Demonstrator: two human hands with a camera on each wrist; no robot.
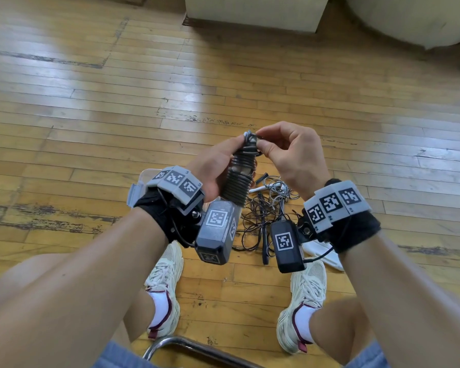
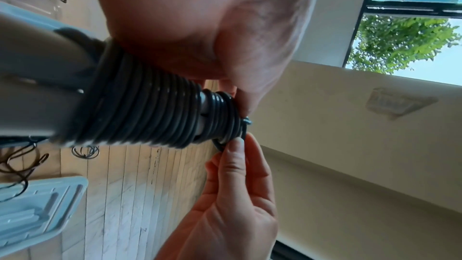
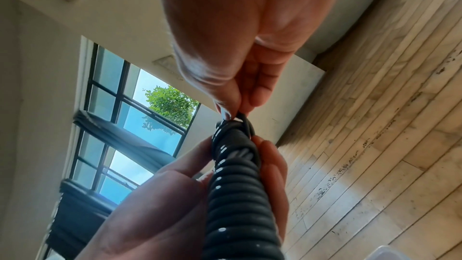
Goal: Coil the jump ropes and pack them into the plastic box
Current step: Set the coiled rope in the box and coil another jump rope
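A jump rope bundle [image 1: 240,174], black cord wound tightly round its pale handles, stands tilted upright in my left hand [image 1: 225,162], which grips it around the middle. My right hand [image 1: 260,145] pinches the last loop of cord at the bundle's top end. The left wrist view shows the bundle [image 2: 150,112] with the right hand's fingertips [image 2: 235,145] on that loop. In the right wrist view, thumb and forefinger [image 3: 233,109] nip the cord above the coils [image 3: 237,195]. The clear plastic box [image 1: 141,179] is mostly hidden behind my left wrist.
A tangle of loose ropes [image 1: 266,211] lies on the wooden floor between my hands and feet. A pale lid [image 2: 37,215] rests flat beside it. My shoes [image 1: 165,282] and a metal chair frame [image 1: 197,349] are below. A beige block [image 1: 252,11] stands far ahead.
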